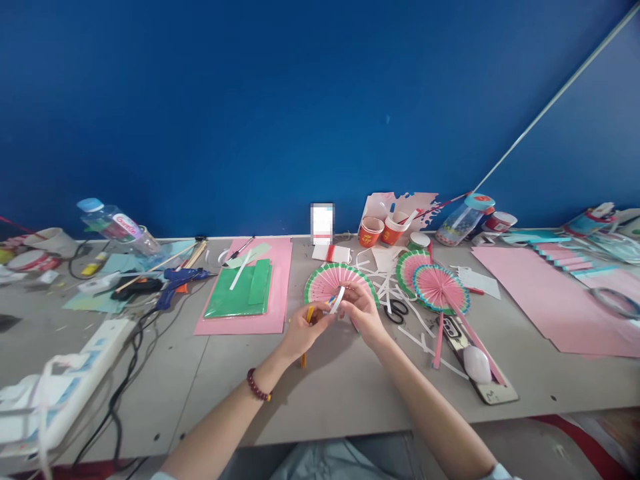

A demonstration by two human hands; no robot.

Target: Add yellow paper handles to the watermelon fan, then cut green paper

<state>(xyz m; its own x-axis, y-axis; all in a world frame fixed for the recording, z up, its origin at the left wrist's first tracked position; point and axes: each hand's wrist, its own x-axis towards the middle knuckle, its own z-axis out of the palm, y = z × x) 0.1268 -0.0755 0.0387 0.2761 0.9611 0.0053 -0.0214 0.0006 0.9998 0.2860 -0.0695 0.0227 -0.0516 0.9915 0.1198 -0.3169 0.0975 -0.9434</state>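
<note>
A short white strip (338, 299) is pinched between my hands above the table. My left hand (303, 331) has its fingers closed at the strip's lower end. A thin yellow item (310, 313) shows at those same fingers, and a yellow piece appears below the hand; its kind is unclear. Closed near the strip's upper part is my right hand (365, 312), its fingertips partly overlapping it. Just behind both hands lies a round pleated paper fan (330, 277), pink with a green and white rim; the hands hide its lower part.
Right of my hands lie black scissors (397, 311), scattered white strips (419, 333), another pleated fan (443, 289) and a phone (493, 393). Paper cups (371, 232) stand behind. Leftward are a green packet (240, 291), a blue glue gun (183, 280), cables and a power strip (90, 363).
</note>
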